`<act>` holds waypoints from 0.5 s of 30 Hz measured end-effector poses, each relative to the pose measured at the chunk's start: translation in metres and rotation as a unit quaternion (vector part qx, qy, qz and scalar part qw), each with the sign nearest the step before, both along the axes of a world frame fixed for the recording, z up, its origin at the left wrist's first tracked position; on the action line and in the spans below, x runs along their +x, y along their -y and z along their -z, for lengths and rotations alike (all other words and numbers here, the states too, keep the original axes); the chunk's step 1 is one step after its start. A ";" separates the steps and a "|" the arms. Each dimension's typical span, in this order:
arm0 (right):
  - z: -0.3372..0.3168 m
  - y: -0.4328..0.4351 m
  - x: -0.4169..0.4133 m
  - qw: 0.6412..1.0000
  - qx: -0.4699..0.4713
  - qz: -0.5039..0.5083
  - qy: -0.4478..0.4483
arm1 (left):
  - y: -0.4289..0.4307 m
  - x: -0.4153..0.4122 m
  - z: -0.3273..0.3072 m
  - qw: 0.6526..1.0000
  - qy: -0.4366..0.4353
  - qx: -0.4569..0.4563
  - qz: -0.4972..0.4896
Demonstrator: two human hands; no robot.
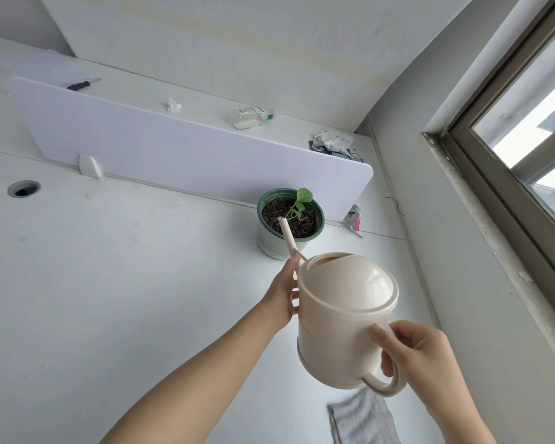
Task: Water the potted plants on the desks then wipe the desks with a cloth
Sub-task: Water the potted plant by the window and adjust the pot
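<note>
Watering can [343,318] spout over soil in pot [289,219]; both hands gripping.

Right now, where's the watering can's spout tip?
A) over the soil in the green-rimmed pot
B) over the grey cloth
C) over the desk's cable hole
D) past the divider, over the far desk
A: the watering can, right hand on its handle and left hand steadying its side, has its spout tip over the dark soil of the pot.

White wall [237,43] behind; window [526,129] right, daylight; white divider panel [173,149] upright.
</note>
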State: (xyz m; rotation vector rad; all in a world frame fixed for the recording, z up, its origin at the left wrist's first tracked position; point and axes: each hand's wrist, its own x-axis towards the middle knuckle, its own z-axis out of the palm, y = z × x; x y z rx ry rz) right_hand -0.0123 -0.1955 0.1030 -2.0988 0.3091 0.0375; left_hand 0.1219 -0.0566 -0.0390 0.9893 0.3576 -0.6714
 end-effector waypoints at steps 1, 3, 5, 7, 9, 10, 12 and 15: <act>0.002 0.005 -0.005 1.000 -0.002 0.003 -0.005 | 0.001 -0.010 -0.003 1.000 0.005 0.002 0.005; 0.008 0.014 -0.014 1.000 -0.009 0.009 -0.015 | 0.002 -0.028 -0.007 1.000 0.025 0.011 0.006; 0.015 0.023 -0.023 0.999 -0.017 0.018 -0.024 | 0.005 -0.043 -0.007 1.000 0.027 0.010 0.006; 0.024 0.030 -0.032 0.999 -0.020 0.028 -0.034 | 0.007 -0.053 -0.005 1.000 0.022 0.017 -0.003; 0.037 0.037 -0.038 0.998 -0.022 0.039 -0.041 | 0.007 -0.063 -0.002 0.999 0.022 0.026 -0.017; 0.044 0.040 -0.041 0.998 -0.022 0.044 -0.047 | 0.006 -0.067 0.000 0.999 0.023 0.031 -0.027; 0.061 0.044 -0.046 0.997 -0.020 0.045 -0.063 | 0.003 -0.075 0.005 0.997 0.026 0.041 -0.053; 0.084 0.045 -0.051 0.995 -0.020 0.030 -0.098 | -0.005 -0.085 0.010 0.993 0.042 0.058 -0.092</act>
